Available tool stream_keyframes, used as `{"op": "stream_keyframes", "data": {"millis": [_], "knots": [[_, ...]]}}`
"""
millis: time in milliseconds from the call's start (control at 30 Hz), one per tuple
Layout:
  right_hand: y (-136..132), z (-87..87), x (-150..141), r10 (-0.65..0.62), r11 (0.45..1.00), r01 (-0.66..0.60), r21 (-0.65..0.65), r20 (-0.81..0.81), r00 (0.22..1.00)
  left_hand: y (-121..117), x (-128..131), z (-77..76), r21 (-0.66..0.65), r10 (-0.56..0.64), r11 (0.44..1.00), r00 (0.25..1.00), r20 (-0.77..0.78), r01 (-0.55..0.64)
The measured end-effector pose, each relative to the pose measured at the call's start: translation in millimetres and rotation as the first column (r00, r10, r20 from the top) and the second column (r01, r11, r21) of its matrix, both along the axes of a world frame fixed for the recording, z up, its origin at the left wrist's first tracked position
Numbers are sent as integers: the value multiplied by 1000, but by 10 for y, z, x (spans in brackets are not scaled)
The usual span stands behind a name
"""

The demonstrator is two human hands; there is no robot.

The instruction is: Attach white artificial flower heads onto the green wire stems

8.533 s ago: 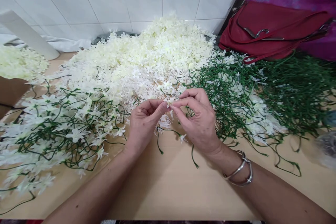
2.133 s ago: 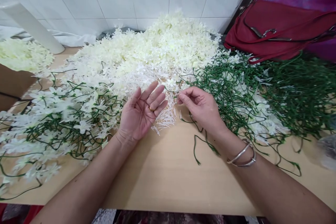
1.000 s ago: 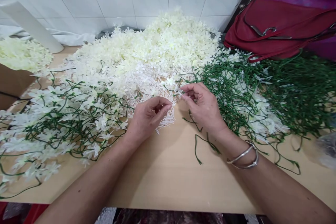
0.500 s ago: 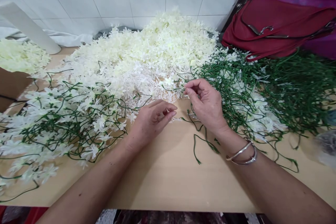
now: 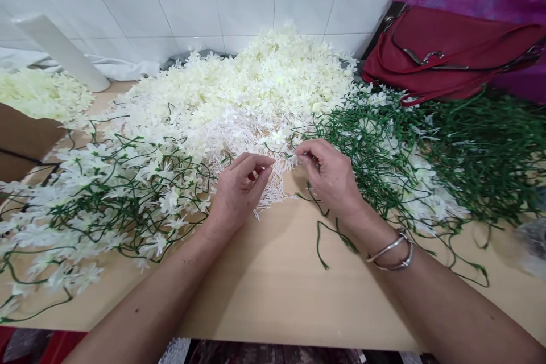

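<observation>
Blossoms (image 5: 106, 185) left of the stamens (image 5: 226, 132) look assembled, petals (image 5: 277, 79) behind and stems (image 5: 375, 142) right unused; left hand (image 5: 239, 185) and right hand (image 5: 335, 182) narrow, contents unclear.

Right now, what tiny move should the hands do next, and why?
Maybe ease the left hand toward the right hand, because their fingertips face each other, apart, near the white strands. I can't tell whether they hold anything.
</observation>
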State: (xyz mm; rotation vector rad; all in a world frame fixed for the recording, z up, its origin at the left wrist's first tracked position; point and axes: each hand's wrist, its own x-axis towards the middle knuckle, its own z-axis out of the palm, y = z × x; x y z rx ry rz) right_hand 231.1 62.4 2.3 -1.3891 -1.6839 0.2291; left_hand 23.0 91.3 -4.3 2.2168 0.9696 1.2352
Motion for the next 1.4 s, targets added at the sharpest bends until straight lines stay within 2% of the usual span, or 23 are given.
{"op": "stream_keyframes", "data": {"millis": [67,133,233,333,433,600,700,767,833,933,1033,1133,1233,1333,1400], "knots": [[-36,54,-43,-28,998,37,55,-153,988,1,-8,16,-12,36,999,999,26,-36],[-57,95,-88,-10,999,26,40,-352,936,1,-11,26,-47,66,997,997,48,-64],[-59,124,-150,81,992,-121,-23,-619,781,-5,0,19,-160,55,986,992,109,-37],[-71,142,-207,144,953,-295,-66,-758,636,-16,15,3,-277,-10,959,980,199,66],[-112,180,-240,171,914,-399,-79,-816,553,-34,13,15,-284,-60,954,987,151,102],[-116,239,-187,231,878,-477,-37,-840,491,-59,-3,55,-155,-107,981,991,75,117],[-79,226,-156,219,886,-462,-49,-832,509,-65,-7,46,-222,-85,968,985,151,117],[-69,203,-165,200,879,-472,-74,-840,504,-66,-7,28,-266,-101,950,968,231,163],[-73,177,-189,181,862,-499,-87,-867,464,-64,-6,13,-282,-108,940,953,282,190],[-71,134,-199,151,853,-515,-90,-900,408,-48,-3,13,-334,-29,932,948,316,139],[-19,75,-131,118,903,-421,-85,-894,433,-12,-4,34,-388,84,917,911,404,87],[77,11,11,81,956,-288,-62,-883,461,28,-13,47,-394,149,918,880,451,47],[172,-32,167,78,995,-90,39,-869,489,41,-22,45,-388,182,922,871,457,11],[209,-26,242,13,977,156,147,-766,643,22,-22,47,-382,196,924,871,450,-11],[180,10,215,-33,941,241,238,-644,765,3,-17,57,-373,196,927,877,438,-21]]}}
